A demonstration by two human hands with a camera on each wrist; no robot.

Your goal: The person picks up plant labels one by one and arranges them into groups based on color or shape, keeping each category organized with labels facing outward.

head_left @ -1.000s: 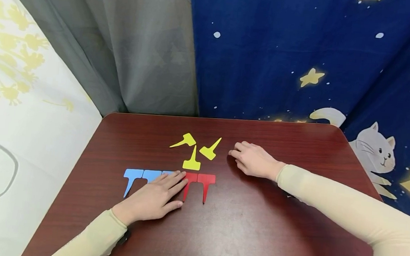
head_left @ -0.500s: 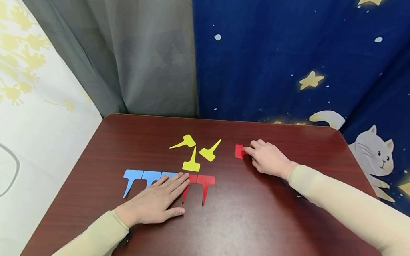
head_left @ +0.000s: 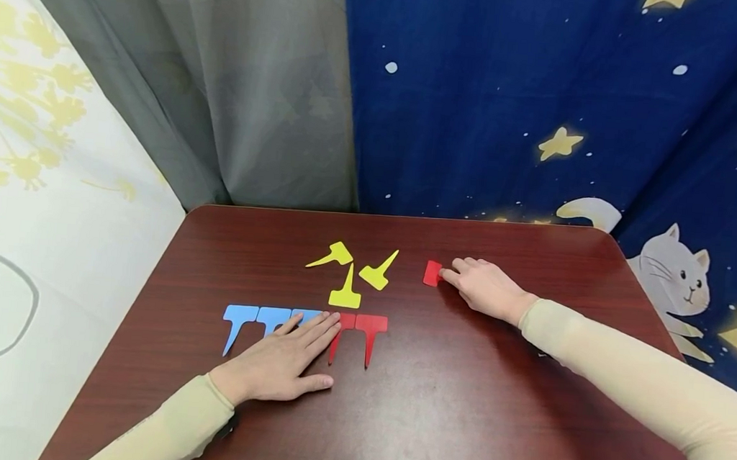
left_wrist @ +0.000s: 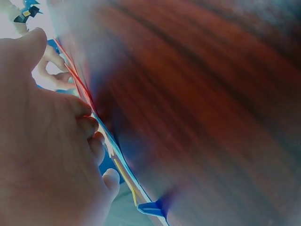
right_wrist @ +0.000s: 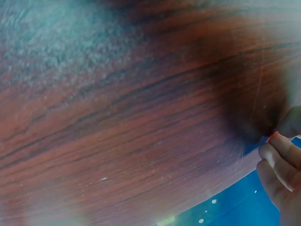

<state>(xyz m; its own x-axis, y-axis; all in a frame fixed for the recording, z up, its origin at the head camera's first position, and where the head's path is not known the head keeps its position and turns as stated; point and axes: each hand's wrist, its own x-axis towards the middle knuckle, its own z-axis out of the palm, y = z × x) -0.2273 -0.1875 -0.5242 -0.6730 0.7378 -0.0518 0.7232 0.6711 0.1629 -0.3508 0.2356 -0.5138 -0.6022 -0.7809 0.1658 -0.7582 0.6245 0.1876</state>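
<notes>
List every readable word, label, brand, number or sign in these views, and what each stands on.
None: no text is readable in any view.
Blue tags, red tags, yellow tags: no lettering visible; the left hand and right hand hide parts of some.
Blue curtain: pictures only, including stars and a cat.

Homelike setting with starry curtain [head_left: 468,122]

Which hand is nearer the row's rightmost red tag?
Left. The left hand lies just left of the tag; the right hand is farther, beyond it and to the right.
</notes>
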